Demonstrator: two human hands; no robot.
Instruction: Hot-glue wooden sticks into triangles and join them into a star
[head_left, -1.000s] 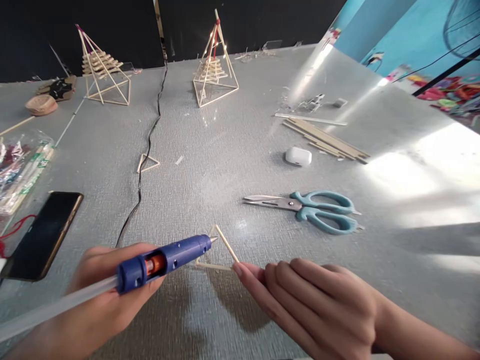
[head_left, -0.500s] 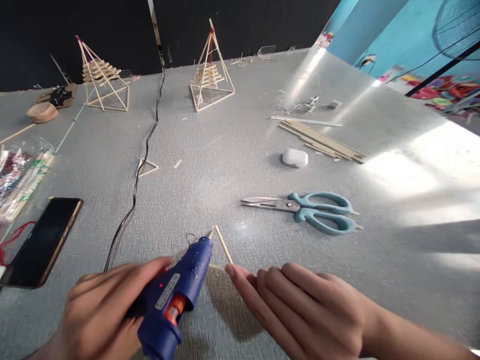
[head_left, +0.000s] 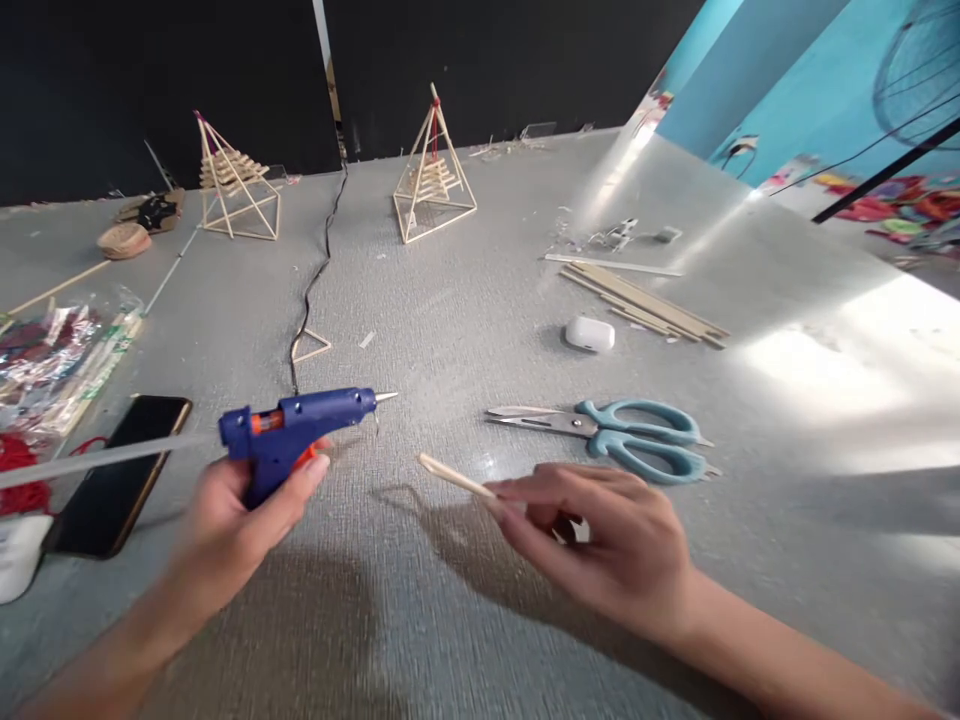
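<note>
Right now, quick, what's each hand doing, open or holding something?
Left hand: closed around the hot glue gun.
Right hand: closed, pinching a thin wooden stick piece.

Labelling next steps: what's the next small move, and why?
Probably lower the glue gun to the table: its tip is clear of the sticks, the right hand alone pinches them, and the left hand is tied up holding the glue gun.

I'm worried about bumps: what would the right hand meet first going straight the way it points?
The right hand would probably meet the blue glue gun in the left hand, though depth is unclear.
</note>
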